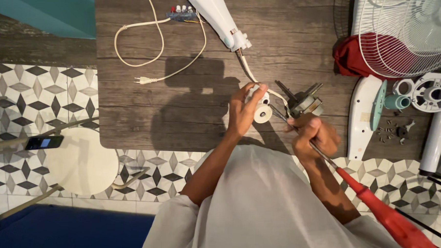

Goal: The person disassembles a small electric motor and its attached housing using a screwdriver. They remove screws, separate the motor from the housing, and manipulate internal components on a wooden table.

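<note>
Gripping a long screwdriver [374, 205] with a red handle, the right hand [314, 137] is curled tight around its metal shaft, the red handle trailing back past the forearm while the tip points toward a small fan motor [303, 103] just ahead of the knuckles. The motor sits on the wooden bench [133, 111] with its dark shaft sticking up and outward, touching or nearly touching the right hand's fingers. The left hand [244, 110] lies just beside it, fingers closed around a small round white part [262, 113] with a dark hole in the middle. A white wire [247, 66] runs from between the two hands up to a white fan neck piece [217, 16] lying farther ahead of the left hand. Beyond that, well to the left of the left hand, a cream power cord [144, 62] with a plug loops across the bench. To the right of the right hand rest a white wire fan guard [409, 42], a red cloth [350, 57] tucked under it, a pale green cap [394, 101], a white round hub piece [432, 92], and a scatter of small screws [391, 132]. Below the bench, well to the left, a phone [44, 142] lies on a round stool [82, 163].
</note>
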